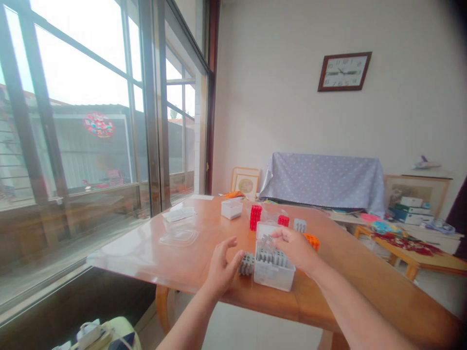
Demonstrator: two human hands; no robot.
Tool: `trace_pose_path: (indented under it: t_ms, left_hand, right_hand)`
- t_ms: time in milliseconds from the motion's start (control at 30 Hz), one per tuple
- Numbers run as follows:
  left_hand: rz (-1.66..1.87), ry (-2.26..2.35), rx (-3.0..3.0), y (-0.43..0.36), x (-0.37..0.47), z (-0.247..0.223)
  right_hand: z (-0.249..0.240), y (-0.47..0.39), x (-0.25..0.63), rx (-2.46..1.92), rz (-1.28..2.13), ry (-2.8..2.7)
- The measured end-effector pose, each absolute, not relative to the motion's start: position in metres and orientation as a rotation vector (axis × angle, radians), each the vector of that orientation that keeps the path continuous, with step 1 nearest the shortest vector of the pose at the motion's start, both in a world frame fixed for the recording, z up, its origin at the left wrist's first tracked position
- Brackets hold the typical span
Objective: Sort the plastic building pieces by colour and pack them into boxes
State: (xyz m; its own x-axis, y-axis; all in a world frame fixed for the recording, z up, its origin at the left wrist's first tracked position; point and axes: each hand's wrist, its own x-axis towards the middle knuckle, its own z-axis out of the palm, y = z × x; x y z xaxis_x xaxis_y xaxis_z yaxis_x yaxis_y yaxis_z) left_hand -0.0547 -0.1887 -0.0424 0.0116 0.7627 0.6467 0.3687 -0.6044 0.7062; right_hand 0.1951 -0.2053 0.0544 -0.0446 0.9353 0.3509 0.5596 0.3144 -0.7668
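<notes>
A clear plastic box (pixel 274 276) with its lid raised stands near the table's front edge and holds a row of grey pieces (pixel 272 256). Over the back of the box, my right hand (pixel 295 245) pinches a small grey piece (pixel 267 239) between thumb and fingers. Just left of the box, a stack of grey pieces (pixel 246 265) rests on the table. Beside that stack is my left hand (pixel 223 265), its thumb and fingers apart with nothing between them.
Behind the box on the wooden table (pixel 211 223) stand red stacks (pixel 256 218), a grey block (pixel 299 225) and an orange block (pixel 312 241). A white container (pixel 231 209) and a clear lid (pixel 179 237) lie farther left, near the window.
</notes>
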Motion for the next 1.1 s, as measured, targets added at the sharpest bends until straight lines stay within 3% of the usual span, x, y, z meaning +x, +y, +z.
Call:
trace_pose_path:
  t_ms: [433,1100]
  left_hand:
    - [1.462,1.247,1.804,-0.181,-0.059,-0.054]
    - [1.25,1.215,2.009,-0.19,-0.06,-0.049]
  right_hand:
    - [0.022,-0.205,0.191,-1.455,0.444,-2.036]
    - [0.023,-0.21,0.194,-1.388,0.481,-2.031]
